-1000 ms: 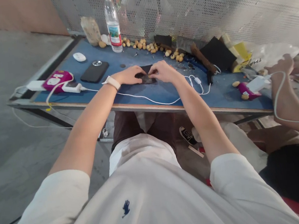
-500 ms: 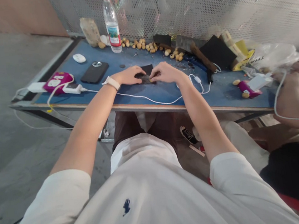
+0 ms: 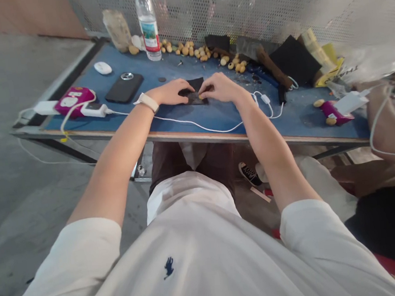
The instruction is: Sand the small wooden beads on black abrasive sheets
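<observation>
Both arms reach out over the counter [image 3: 215, 117], and the 2 hands meet in the middle of it. The left grip [image 3: 168, 93] lies low and flat, with its fingers pointing right and a white band [image 3: 147, 103] on the wrist. The right grip [image 3: 219, 87] is arched up, with its fingers pointing left and down. The 2 grips are very close together, and their fingertips are clamped on a small black patch [image 3: 195, 91].

The patch is right between the grips, low over the blue top. It looks dark and soft, with a square corner poking up past the fingers. A tiny tan bit [image 3: 200, 97] shows at the right grip's fingertips, but it is too small to tell what it is.

A white cord [image 3: 195, 128] runs along just in front of the grips. Past the grips lies a row of tan beads [image 3: 186, 49], and a water bottle [image 3: 148, 30] stands near them. A black phone [image 3: 124, 88] lies to the left of the left grip, with a pink box [image 3: 72, 98] farther left. A brown stick [image 3: 272, 61] and a black sheet [image 3: 294, 59] lie to the right of the right grip. Another person's arm [image 3: 391, 130] is well off to the right.
</observation>
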`<state>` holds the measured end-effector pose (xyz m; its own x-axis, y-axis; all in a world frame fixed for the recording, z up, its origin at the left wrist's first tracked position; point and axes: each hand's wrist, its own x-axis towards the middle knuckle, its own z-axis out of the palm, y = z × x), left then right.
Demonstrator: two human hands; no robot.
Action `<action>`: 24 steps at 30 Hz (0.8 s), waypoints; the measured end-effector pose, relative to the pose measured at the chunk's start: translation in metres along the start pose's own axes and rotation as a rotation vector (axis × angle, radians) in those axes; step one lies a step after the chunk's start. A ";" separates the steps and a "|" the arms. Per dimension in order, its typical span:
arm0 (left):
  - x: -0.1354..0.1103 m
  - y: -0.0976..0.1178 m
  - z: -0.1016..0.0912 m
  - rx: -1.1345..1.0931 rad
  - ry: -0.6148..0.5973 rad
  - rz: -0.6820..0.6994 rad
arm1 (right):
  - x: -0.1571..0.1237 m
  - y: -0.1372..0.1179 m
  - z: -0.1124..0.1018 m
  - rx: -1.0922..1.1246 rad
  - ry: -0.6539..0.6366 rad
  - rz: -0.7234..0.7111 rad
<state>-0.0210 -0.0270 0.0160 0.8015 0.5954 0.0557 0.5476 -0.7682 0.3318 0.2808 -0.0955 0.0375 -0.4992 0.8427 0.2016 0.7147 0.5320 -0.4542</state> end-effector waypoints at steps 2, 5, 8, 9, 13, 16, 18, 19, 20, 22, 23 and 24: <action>-0.001 0.001 0.000 -0.009 0.007 0.009 | 0.003 0.000 0.003 -0.003 0.047 0.028; -0.001 0.001 -0.002 -0.009 0.001 -0.003 | 0.005 -0.002 0.003 -0.004 0.057 0.040; -0.002 0.003 -0.004 0.007 -0.027 -0.018 | 0.001 -0.004 -0.002 0.014 -0.023 0.009; -0.002 0.004 -0.004 0.012 -0.035 -0.022 | -0.001 -0.005 -0.003 0.020 -0.044 0.000; -0.003 0.006 -0.005 0.013 -0.037 -0.027 | -0.002 -0.007 -0.002 -0.004 -0.009 0.015; -0.004 0.008 -0.006 0.011 -0.024 -0.038 | 0.003 -0.008 0.003 -0.047 0.047 0.038; -0.004 0.008 -0.006 0.013 -0.025 -0.042 | 0.005 -0.009 0.005 -0.067 0.044 0.021; -0.003 0.009 -0.006 0.015 -0.026 -0.038 | 0.005 -0.010 0.005 -0.074 0.033 0.006; -0.003 0.009 -0.006 0.018 -0.026 -0.031 | 0.004 -0.012 0.005 -0.079 0.018 -0.010; -0.002 0.009 -0.005 0.023 -0.020 -0.018 | 0.002 -0.014 0.005 -0.086 -0.003 -0.033; -0.002 0.009 -0.005 0.023 -0.017 -0.015 | 0.001 -0.015 0.005 -0.090 -0.007 -0.039; -0.002 0.009 -0.005 0.023 -0.013 -0.013 | 0.001 -0.015 0.006 -0.093 -0.006 -0.040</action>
<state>-0.0188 -0.0343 0.0233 0.7973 0.6023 0.0393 0.5632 -0.7657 0.3107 0.2668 -0.1035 0.0397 -0.5313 0.8200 0.2127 0.7363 0.5712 -0.3628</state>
